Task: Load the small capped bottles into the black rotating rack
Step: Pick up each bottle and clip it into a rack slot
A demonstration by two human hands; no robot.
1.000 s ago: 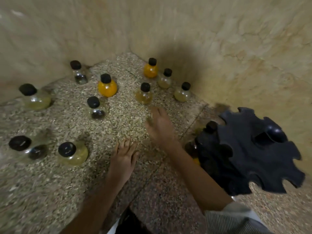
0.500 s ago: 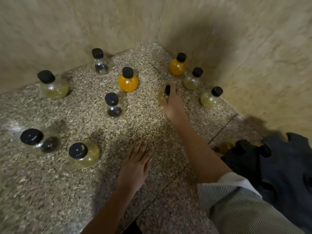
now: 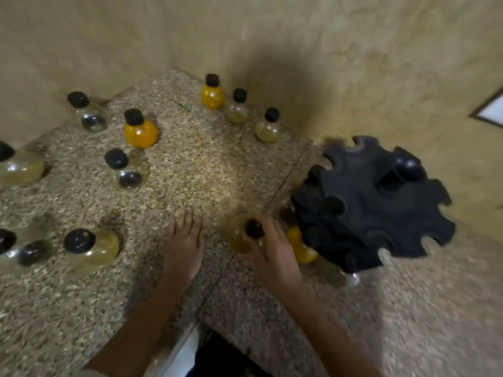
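My right hand (image 3: 275,257) is shut on a pale yellow bottle (image 3: 241,240) with a black cap, held just left of the black rotating rack (image 3: 381,208). An orange bottle (image 3: 300,247) hangs in a slot at the rack's near left side. My left hand (image 3: 183,243) lies flat on the counter, fingers apart, holding nothing. Several round capped bottles stand on the counter: an orange one (image 3: 140,131) at mid left, another orange one (image 3: 212,95) in the corner, pale ones (image 3: 266,129) beside it.
The speckled stone counter (image 3: 204,170) ends in a wall corner behind the bottles. More bottles stand at the left: a clear one (image 3: 91,118), one with a dark ball (image 3: 126,174), a yellowish one (image 3: 89,246). The rack stands close to the right wall.
My right hand reached to the pale bottle in the middle, closed on it, and has carried it back toward the rack. My left hand has stayed flat on the counter.
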